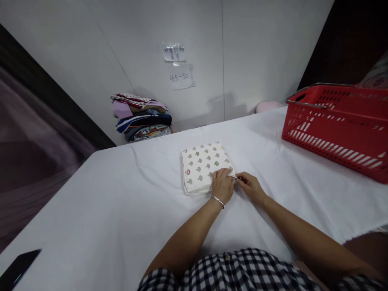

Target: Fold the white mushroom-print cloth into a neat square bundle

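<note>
A folded white cloth [202,163] printed with small grey, green and red mushroom shapes lies on the white table [106,202]. My left hand [222,185], with a silver bracelet at the wrist, rests palm down on the cloth's near right corner, fingers curled over the edge. My right hand [249,185] sits just to the right, its fingers pinching the same corner of the cloth.
A stack of folded clothes [142,117] stands against the wall at the table's far left. A red plastic basket [339,125] sits at the right. A dark flat object [18,268] lies at the near left edge. Paper notes [178,66] hang on the wall.
</note>
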Motion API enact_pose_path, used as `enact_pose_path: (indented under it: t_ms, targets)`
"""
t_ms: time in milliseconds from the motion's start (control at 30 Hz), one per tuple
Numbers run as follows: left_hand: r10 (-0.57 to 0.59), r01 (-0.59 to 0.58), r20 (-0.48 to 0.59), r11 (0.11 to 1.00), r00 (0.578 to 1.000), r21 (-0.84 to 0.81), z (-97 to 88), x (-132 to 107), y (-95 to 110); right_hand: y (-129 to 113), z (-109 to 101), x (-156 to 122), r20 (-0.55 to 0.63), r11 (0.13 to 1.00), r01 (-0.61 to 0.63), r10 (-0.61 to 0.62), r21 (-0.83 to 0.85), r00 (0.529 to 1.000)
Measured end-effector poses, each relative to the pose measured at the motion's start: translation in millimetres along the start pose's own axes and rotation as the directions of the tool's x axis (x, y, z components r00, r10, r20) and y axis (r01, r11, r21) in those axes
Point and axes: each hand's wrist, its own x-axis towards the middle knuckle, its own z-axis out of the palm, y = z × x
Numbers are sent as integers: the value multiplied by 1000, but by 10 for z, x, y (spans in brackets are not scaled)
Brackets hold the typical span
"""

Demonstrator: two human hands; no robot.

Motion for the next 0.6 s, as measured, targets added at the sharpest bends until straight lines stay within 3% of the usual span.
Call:
enact_pose_path:
  t_ms: [300,467,600]
  targets:
    - [62,-64,63,997,996,32,-61,-15,-45,2,1,1,-1,1000,-4,4,-8,1000]
    - [33,-34,42,999,999,38,-33,10,-39,7,5,1,-8,1000,-15,15,-14,1000]
    - [85,-86,16,994,996,69,14,29,-62,2,7,1,-8,1000,-25,25,-17,1000]
